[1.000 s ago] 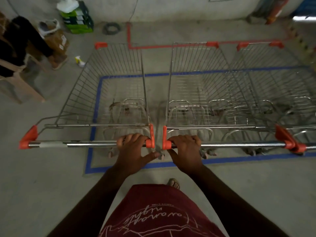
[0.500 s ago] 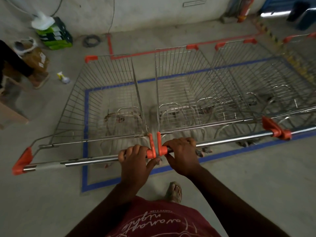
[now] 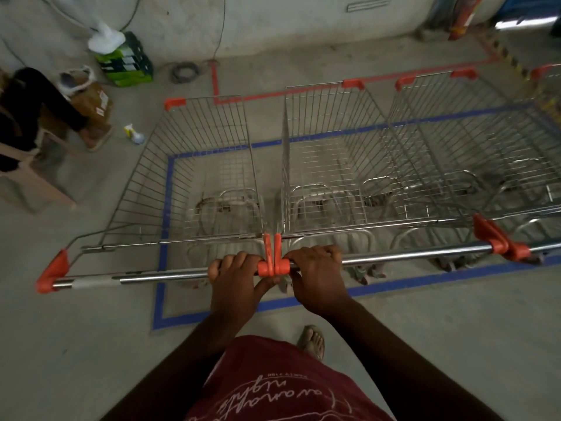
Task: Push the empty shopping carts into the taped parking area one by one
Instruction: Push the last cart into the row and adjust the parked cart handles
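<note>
- Shopping carts of bare wire mesh are seen side by side across the middle of the frame, their baskets standing over the blue tape rectangle [image 3: 165, 238] laid on the grey concrete floor [image 3: 76, 344].
- At the far left, a seated person's dark-clad leg [image 3: 45, 101] is shown beside a pale wooden stool [image 3: 27, 177]; a brown paper bag [image 3: 94, 100] and a green crate [image 3: 127, 62] are placed behind it in the upper left.
- The left cart [image 3: 194, 177] is fitted with a smooth chrome handle bar [image 3: 151, 276] capped with orange plastic ends; its left side hangs outside the tape line.
- The left hand [image 3: 235, 284] is wrapped over that bar near its right end, fingers curled tight around the tube, thumb pointed toward the centre, the forearm held straight out from the body.
- Two orange end caps [image 3: 273, 259] are pressed together between the hands.
- The right hand [image 3: 315, 278] is clamped on the handle [image 3: 409, 255] of the middle cart [image 3: 334, 165], fingers folded over the top of the bar, knuckles raised, the arm angled in from lower right.
- A third cart [image 3: 473, 147] is parked at right, its mesh overlapping the middle one.
- Red tape [image 3: 303, 94] is run along the floor behind the baskets.
- A red printed shirt [image 3: 288, 384] and a sandalled foot [image 3: 312, 341] are seen at the bottom.
</note>
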